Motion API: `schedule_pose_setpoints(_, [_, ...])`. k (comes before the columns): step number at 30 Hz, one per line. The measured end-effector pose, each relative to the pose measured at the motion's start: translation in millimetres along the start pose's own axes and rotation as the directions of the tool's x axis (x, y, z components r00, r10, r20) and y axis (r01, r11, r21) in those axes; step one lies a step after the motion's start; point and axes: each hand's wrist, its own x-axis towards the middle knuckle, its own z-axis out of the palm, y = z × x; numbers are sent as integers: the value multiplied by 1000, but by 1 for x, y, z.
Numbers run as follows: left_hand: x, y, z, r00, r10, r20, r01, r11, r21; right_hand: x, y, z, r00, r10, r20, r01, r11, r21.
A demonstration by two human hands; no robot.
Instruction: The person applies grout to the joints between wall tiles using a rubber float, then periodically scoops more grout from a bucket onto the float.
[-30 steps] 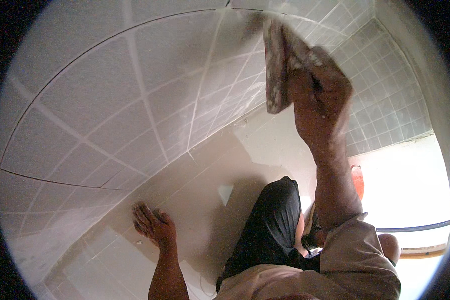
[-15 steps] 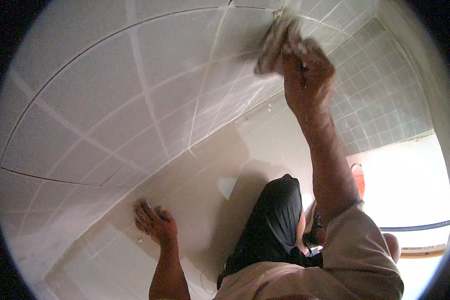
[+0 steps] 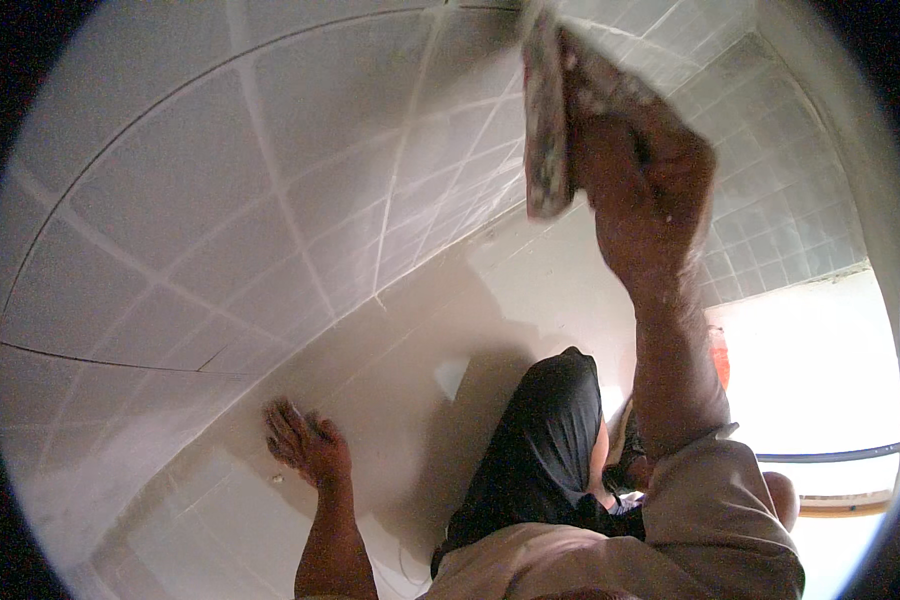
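My right hand is raised at the upper middle, closed around a flat, pale-smeared pad, seen nearly edge-on. Whether it is a sponge or a folded cloth I cannot tell. The pad stands close to the grey tiled wall, which has whitish joint lines; a small gap seems to lie between them. Low on the left, my left hand has its fingers stretched apart and holds nothing. It is over the floor near the foot of the wall; contact with the floor cannot be made out.
A second wall with small tiles meets the first at the right. My bent knee in black cloth is over the pale floor. Bright light fills an opening at the right, with a red object beside it.
My right hand has drawn the pad back from the wall, toward me and slightly right, turning it edge-on. The left hand has hardly moved.
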Motion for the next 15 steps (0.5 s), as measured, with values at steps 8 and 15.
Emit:
schedule_pose_setpoints(8, [1, 3, -3, 999, -41, -11, 41, 999, -11, -5, -14, 10, 980, -197, 2, 196, 973, -124])
schedule_pose_setpoints(15, [0, -3, 2, 1000, -19, 9, 19, 999, 27, -5, -27, 17, 948, -310, 68, 317, 933, -172])
